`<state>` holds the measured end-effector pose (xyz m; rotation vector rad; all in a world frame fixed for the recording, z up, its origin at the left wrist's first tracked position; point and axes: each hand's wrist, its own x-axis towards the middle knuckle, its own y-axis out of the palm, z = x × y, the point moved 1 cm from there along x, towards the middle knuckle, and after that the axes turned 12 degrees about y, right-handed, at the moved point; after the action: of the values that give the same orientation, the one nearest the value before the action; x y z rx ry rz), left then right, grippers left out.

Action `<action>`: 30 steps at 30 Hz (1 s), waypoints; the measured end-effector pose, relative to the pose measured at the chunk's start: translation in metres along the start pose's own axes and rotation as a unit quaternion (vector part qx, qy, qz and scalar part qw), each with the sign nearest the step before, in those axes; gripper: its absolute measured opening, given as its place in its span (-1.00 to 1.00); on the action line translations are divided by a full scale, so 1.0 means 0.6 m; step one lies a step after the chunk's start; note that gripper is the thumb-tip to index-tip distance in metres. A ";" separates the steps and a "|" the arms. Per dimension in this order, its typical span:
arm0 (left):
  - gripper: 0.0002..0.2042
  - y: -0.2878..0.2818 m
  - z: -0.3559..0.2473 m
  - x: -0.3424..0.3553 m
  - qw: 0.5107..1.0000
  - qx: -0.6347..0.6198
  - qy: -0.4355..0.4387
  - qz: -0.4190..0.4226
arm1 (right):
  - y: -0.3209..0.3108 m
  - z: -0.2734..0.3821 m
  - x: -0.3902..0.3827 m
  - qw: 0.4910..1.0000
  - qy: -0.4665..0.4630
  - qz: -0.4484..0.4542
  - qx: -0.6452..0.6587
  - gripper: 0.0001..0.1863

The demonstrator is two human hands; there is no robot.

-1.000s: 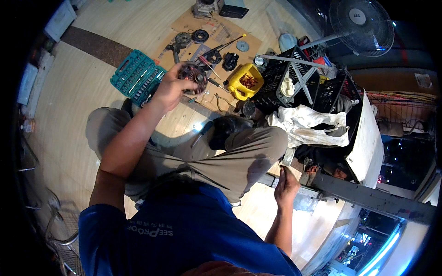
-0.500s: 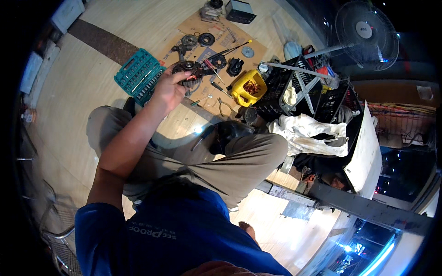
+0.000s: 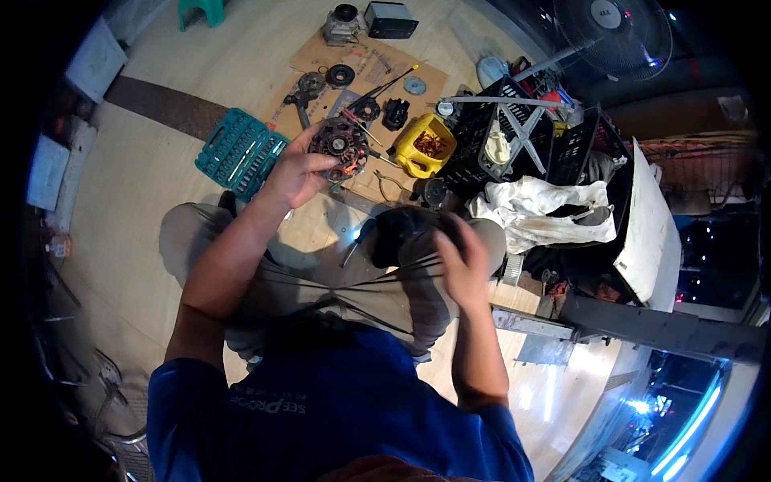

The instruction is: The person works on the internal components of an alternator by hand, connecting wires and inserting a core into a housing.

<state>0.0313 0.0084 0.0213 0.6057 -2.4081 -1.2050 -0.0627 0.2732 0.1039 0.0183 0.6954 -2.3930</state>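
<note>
My left hand grips a round alternator housing, dark metal with slots, a hub in its middle and reddish copper showing at its lower edge. The thumb lies over its face, and the other fingers are mostly hidden behind it. Over my right knee hovers my right hand, blurred, its thumb apart from the fingers and nothing visible in it. Beyond the housing, a red screwdriver rests on a cardboard sheet. Pliers lie near the sheet's front edge.
A teal socket set lies open at the left. Right of the cardboard stand a yellow cut-open jug of copper-coloured bits and black crates, with a white cloth nearer. A fan stands far right; a blue-handled screwdriver lies between my legs.
My right hand has come into view above my right knee. My left hand has turned the alternator housing so its slotted face shows. The whole view has shifted slightly.
</note>
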 end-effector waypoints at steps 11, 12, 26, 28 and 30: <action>-0.29 -0.009 -0.010 -0.018 0.997 0.018 -0.041 0.056 | 0.147 -0.027 0.117 0.850 0.234 0.332 0.335 -0.83; -0.29 -0.015 -0.010 -0.020 0.997 0.018 -0.043 0.053 | 0.140 -0.017 0.112 0.853 0.244 0.320 0.332 -0.84; -0.36 -0.020 -0.006 -0.011 0.996 0.085 0.026 0.010 | 0.138 0.050 0.035 0.940 -0.046 0.335 0.040 -0.85; -0.35 -0.016 -0.002 -0.008 0.995 0.092 0.030 -0.026 | 0.170 0.023 0.041 0.936 -0.101 0.331 -0.061 -0.83; -0.35 -0.021 0.002 -0.009 0.997 0.077 0.022 -0.013 | 0.192 -0.019 0.061 0.937 -0.078 0.326 -0.101 -0.83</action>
<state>0.0380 0.0052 0.0098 0.7042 -2.4788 -1.0118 -0.0266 0.1821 0.0325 -0.0235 0.7193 -1.6628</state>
